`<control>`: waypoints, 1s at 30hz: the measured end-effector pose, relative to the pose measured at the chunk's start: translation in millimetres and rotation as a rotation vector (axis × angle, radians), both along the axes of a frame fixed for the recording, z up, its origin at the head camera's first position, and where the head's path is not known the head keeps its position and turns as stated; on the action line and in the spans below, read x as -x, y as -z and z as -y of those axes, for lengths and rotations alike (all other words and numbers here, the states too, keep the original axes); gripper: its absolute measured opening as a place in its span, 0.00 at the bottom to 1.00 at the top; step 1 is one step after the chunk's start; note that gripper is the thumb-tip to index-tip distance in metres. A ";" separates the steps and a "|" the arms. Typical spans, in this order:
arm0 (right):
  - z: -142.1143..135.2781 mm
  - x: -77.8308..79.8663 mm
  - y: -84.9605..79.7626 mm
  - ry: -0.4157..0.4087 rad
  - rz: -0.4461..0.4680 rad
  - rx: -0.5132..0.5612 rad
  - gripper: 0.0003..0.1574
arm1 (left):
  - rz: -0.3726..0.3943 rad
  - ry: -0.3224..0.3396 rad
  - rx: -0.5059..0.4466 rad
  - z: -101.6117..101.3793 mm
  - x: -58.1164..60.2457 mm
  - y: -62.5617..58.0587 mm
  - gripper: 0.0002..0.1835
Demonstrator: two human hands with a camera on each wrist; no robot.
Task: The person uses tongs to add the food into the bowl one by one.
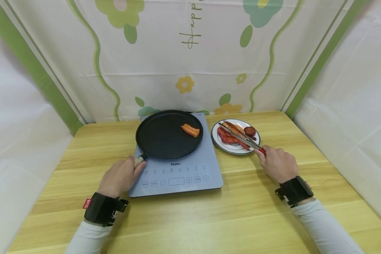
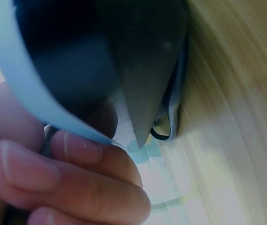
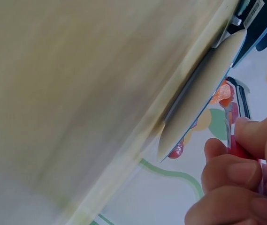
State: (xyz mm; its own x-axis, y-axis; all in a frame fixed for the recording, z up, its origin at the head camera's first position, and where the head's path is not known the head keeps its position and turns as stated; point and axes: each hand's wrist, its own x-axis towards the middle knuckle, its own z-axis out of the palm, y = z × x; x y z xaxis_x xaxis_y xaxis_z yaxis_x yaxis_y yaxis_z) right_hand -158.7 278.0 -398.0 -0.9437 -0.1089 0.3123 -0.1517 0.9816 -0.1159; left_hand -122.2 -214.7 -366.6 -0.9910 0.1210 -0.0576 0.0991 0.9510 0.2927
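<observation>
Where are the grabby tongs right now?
In the head view, the tongs are on the right side, held in the right hand with their tips over the white plate, just right of the Haier cooktop.

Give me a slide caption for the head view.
Left hand holding a round black pan on a grey cooktop, right hand holding red-handled metal tongs over a white plate of food.

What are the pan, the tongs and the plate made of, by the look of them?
The pan looks like metal with a matte black coating: its surface shows little glare. The tongs seem metal, given their thin silvery arms; the red grip may be plastic or silicone. The plate could be glazed ceramic or melamine: smooth and white with dark rings, it leaves that open.
</observation>
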 end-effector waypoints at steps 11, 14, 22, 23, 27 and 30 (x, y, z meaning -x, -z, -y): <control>4.6 1.0 -2.0 0.018 0.023 0.009 0.24 | 0.002 -0.001 -0.007 0.4 0.4 0.5 0.25; 5.6 1.5 -2.6 0.022 0.027 0.016 0.24 | 0.001 0.001 -0.005 0.8 0.8 1.0 0.26; 6.7 3.0 -3.9 0.045 0.060 0.028 0.24 | 0.000 0.006 -0.009 0.5 1.0 1.2 0.26; 6.7 3.1 -3.6 0.045 0.059 0.029 0.24 | 0.000 0.007 -0.011 0.3 0.9 1.3 0.26; 7.1 3.3 -2.1 0.047 0.043 0.038 0.24 | 0.001 0.005 -0.011 0.6 1.3 1.4 0.26; 8.8 2.8 -1.3 0.046 0.032 0.042 0.24 | 0.006 0.002 -0.007 1.1 1.5 1.1 0.26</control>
